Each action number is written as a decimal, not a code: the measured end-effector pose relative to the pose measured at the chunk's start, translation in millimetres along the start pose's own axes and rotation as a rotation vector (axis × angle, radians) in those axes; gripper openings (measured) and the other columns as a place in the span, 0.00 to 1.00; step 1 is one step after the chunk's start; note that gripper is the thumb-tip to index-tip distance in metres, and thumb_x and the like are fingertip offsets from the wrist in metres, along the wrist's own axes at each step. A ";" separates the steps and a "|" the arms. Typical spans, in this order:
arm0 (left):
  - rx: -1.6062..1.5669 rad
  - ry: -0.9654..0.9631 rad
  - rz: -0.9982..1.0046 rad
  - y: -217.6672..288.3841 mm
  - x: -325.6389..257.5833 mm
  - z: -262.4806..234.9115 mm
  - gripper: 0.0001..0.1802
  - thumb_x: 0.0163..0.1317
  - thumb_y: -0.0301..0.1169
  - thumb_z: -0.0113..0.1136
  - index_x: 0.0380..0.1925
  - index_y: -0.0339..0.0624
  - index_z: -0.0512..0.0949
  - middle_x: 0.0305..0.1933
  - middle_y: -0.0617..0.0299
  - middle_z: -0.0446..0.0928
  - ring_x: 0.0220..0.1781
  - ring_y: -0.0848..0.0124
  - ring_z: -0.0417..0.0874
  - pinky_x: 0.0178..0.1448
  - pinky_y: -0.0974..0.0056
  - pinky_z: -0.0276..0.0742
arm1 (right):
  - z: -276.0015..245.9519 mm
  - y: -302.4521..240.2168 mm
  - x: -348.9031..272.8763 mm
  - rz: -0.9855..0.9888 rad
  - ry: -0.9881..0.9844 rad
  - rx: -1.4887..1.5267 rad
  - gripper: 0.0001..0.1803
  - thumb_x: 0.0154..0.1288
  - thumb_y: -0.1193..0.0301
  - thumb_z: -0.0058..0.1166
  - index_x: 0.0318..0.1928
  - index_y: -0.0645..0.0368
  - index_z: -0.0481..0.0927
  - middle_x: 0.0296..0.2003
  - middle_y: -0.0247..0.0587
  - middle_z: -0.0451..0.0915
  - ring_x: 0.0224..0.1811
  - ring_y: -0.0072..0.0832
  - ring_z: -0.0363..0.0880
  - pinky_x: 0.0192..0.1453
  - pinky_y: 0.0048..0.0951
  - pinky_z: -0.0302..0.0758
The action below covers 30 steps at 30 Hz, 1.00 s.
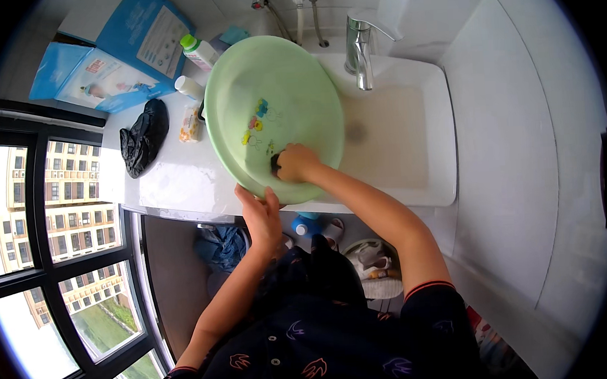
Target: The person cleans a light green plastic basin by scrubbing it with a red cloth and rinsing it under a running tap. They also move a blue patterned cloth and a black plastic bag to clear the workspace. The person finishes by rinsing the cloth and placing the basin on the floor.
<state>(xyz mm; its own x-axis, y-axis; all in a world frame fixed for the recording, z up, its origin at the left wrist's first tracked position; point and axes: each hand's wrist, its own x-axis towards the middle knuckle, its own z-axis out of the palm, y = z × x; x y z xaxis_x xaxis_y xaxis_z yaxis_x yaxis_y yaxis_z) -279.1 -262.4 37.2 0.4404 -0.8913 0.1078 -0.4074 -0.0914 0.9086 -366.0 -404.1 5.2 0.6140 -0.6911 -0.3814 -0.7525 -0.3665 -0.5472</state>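
Note:
A light green plastic basin (291,87) with small cartoon prints rests tilted over the counter and the left part of the sink. My left hand (260,216) grips its near rim, thumb and fingers around the edge. Inside the basin, my right hand (297,164) is closed and pressed to the inner surface. A small dark piece (275,165), perhaps cloth or a scrubber, pokes out from under its fingers. Most of that piece is hidden by the hand.
The white sink (410,136) holds cloudy water below a chrome faucet (360,49). Left on the counter are a black plastic bag (146,136), a green-capped bottle (199,52), a white bottle (188,87), a small packet (190,124) and a blue box (131,51). Windows stand left.

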 end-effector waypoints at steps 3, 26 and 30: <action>-0.030 0.012 0.014 4.6 -0.2 -0.8 0.25 0.68 0.26 0.49 0.59 0.32 0.51 0.36 0.44 0.76 0.32 0.63 0.82 0.33 0.63 0.78 | 0.1 -4.3 -3.0 0.005 -0.040 0.014 0.22 0.59 0.62 0.48 0.48 0.64 0.80 0.53 0.52 0.73 0.58 0.45 0.70 0.59 0.42 0.72; -0.136 -0.029 -0.075 24.4 -2.8 -3.1 0.26 0.67 0.24 0.49 0.59 0.32 0.50 0.45 0.41 0.74 0.38 0.61 0.83 0.38 0.61 0.84 | 27.2 3.4 6.0 -0.596 0.271 0.039 0.23 0.66 0.67 0.48 0.62 0.40 0.72 0.49 0.45 0.72 0.50 0.44 0.71 0.53 0.41 0.72; -0.132 -0.026 -0.034 24.3 -3.9 -4.2 0.25 0.67 0.24 0.49 0.59 0.31 0.50 0.46 0.42 0.73 0.39 0.61 0.83 0.38 0.62 0.85 | 20.3 43.7 2.4 -0.374 0.162 -0.031 0.23 0.67 0.66 0.48 0.62 0.34 0.71 0.50 0.45 0.72 0.51 0.43 0.73 0.53 0.40 0.74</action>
<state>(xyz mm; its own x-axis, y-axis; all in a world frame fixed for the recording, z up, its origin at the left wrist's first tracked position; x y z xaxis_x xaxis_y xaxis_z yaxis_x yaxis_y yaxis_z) -287.4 -259.3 60.6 0.4307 -0.9000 0.0667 -0.2827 -0.0643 0.9571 -392.5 -409.1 -34.7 0.8032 -0.5946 -0.0366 -0.4926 -0.6283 -0.6021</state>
